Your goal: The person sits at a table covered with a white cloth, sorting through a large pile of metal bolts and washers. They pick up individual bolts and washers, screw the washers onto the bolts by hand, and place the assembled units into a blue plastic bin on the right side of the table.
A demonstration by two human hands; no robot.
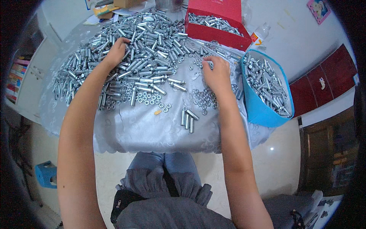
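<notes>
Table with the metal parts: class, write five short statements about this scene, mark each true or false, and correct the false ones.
1. The left hand is at the large pile of metal bolts. True.
2. The blue container stands left of the pile. False: it stands right.
3. The red box is open. True.
4. The right hand is inside the red box. False: it is over the table.
5. Loose nuts lie on the table. True.

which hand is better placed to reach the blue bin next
Likely the right hand: it is much nearer the blue bin. The left hand is farther left, at the metal pile.
</notes>
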